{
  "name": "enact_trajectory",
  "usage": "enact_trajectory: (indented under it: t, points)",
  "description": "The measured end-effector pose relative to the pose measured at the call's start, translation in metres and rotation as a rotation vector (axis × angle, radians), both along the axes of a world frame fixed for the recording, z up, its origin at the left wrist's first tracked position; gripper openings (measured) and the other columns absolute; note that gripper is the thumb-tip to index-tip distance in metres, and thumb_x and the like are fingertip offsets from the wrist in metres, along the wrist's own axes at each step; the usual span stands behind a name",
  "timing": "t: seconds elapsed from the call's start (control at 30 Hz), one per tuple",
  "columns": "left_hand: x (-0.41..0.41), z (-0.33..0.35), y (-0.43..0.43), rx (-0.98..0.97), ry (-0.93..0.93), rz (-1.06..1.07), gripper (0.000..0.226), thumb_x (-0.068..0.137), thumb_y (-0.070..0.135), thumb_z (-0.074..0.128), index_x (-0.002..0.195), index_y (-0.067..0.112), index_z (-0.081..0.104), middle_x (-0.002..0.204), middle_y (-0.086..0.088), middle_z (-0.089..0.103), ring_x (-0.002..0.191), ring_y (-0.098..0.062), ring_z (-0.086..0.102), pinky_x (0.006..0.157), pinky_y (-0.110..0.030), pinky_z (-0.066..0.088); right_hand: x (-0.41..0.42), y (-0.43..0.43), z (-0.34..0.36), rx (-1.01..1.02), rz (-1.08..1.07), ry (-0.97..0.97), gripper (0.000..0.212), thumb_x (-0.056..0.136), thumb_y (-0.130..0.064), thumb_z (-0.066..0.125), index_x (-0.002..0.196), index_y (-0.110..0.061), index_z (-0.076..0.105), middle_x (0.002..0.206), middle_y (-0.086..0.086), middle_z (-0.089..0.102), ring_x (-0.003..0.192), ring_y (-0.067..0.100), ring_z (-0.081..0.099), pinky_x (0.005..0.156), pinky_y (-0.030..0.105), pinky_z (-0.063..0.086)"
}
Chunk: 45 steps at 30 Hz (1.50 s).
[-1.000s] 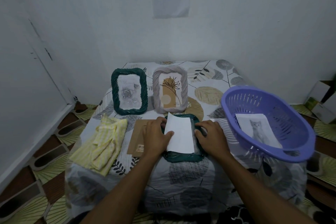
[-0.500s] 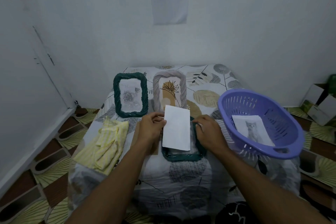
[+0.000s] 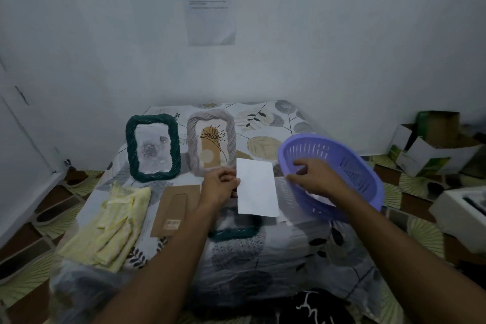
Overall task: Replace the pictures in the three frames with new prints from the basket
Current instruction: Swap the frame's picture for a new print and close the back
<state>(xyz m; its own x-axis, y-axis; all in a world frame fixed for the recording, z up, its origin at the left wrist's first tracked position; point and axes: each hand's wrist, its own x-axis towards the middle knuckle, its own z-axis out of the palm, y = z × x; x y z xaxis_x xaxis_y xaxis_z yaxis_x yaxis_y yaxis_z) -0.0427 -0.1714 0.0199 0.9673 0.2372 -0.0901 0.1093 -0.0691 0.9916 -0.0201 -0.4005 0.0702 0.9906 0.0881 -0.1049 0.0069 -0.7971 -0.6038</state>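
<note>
White sheet point(image 3: 257, 188), blank side to me, long axis pointing away, pinched at its left edge between thumb and fingers of my left hand point(image 3: 219, 188). Just below those fingers lies the dark green frame point(image 3: 234, 231), flat on the worktop point(image 3: 263, 258), mostly hidden by the sheet. Right of the sheet, my right hand point(image 3: 315, 179) is the one nearer the purple basket point(image 3: 355, 166): fingers loosely spread over its near rim, gripping nothing I can see. Prints inside are hidden behind that hand; probably reaching for one.

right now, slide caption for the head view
Left hand pinches a white sheet over the flat green frame; right hand reaches into the purple basket.
</note>
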Motion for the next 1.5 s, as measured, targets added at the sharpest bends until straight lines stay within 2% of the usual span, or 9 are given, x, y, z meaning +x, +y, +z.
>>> enact_trajectory:
  t: [0.37,0.57,0.8,0.93,1.03,1.17,1.27,1.37,1.5]
  points:
    - [0.023,-0.008,-0.057,0.198,0.050,-0.094,0.014,0.085,-0.007,0.063,0.097,0.000,0.063,0.082,-0.014,0.062,0.064,-0.022,0.063,0.050,-0.025,0.055,-0.003,-0.015,0.016,0.089,-0.032,-0.103,0.031,0.085,-0.027,0.067,0.114,-0.016,0.070,0.110,0.004,0.071,0.094,0.016,0.063,0.083,0.028,0.047]
    - [0.029,-0.014,-0.085,0.228,0.060,-0.122,0.015,0.084,-0.007,0.065,0.097,-0.002,0.061,0.075,-0.014,0.062,0.056,-0.026,0.065,0.057,-0.039,0.059,-0.004,-0.015,0.014,0.076,-0.007,-0.108,0.038,0.084,-0.028,0.068,0.120,-0.015,0.068,0.113,0.003,0.070,0.096,0.015,0.063,0.087,0.029,0.049]
    - [0.024,-0.014,-0.092,0.228,0.043,-0.148,0.010,0.088,-0.006,0.060,0.092,0.003,0.059,0.081,-0.021,0.066,0.058,-0.022,0.066,0.047,-0.027,0.054,-0.007,-0.006,-0.004,0.037,0.069,-0.091,0.044,0.081,-0.031,0.070,0.122,-0.014,0.066,0.115,0.006,0.070,0.100,0.017,0.065,0.090,0.031,0.050]
    - [0.039,-0.022,-0.081,0.422,-0.049,-0.114,0.025,0.095,0.019,0.053,0.077,0.005,0.064,0.073,-0.017,0.066,0.064,-0.032,0.065,0.062,-0.048,0.058,-0.006,-0.007,-0.006,0.062,0.076,-0.062,0.036,0.088,-0.032,0.066,0.118,-0.013,0.067,0.108,0.008,0.071,0.090,0.019,0.067,0.080,0.031,0.055]
    - [0.042,-0.010,-0.078,0.380,-0.120,-0.099,0.034,0.096,0.032,0.047,0.089,0.005,0.066,0.086,-0.013,0.066,0.080,-0.033,0.064,0.076,-0.053,0.056,0.007,-0.021,-0.003,0.191,-0.028,-0.026,0.023,0.095,-0.023,0.058,0.109,-0.009,0.069,0.093,0.011,0.071,0.075,0.021,0.069,0.066,0.032,0.060]
    - [0.036,0.015,-0.088,0.316,-0.153,-0.203,0.038,0.097,0.031,0.053,0.132,0.016,0.054,0.112,0.006,0.055,0.099,-0.018,0.059,0.089,-0.040,0.051,0.035,-0.046,-0.017,-0.136,-0.084,-0.078,0.035,0.088,-0.032,0.066,0.117,-0.011,0.066,0.112,0.011,0.068,0.099,0.027,0.064,0.087,0.036,0.052]
    - [0.035,0.010,-0.093,0.325,-0.190,-0.283,0.041,0.094,0.023,0.059,0.134,0.018,0.053,0.116,0.006,0.060,0.103,-0.018,0.059,0.084,-0.033,0.049,0.042,-0.048,-0.032,-0.369,-0.036,0.027,0.051,0.084,-0.048,0.067,0.117,-0.009,0.062,0.116,0.011,0.064,0.107,0.028,0.058,0.089,0.035,0.046]
    - [0.037,0.004,-0.094,0.341,-0.238,-0.267,0.041,0.092,0.023,0.063,0.131,0.017,0.056,0.119,0.002,0.064,0.104,-0.018,0.060,0.088,-0.039,0.052,0.045,-0.046,-0.046,-0.528,0.004,0.035,0.056,0.074,-0.066,0.065,0.093,-0.013,0.060,0.103,0.010,0.062,0.097,0.027,0.056,0.078,0.034,0.042]
    - [0.040,0.002,-0.093,0.339,-0.245,-0.259,0.041,0.090,0.023,0.064,0.131,0.018,0.057,0.119,0.001,0.065,0.104,-0.019,0.060,0.090,-0.041,0.052,0.047,-0.046,-0.051,-0.518,-0.005,-0.007,0.047,0.068,-0.059,0.070,0.084,-0.016,0.057,0.098,0.008,0.058,0.088,0.024,0.052,0.072,0.032,0.043]
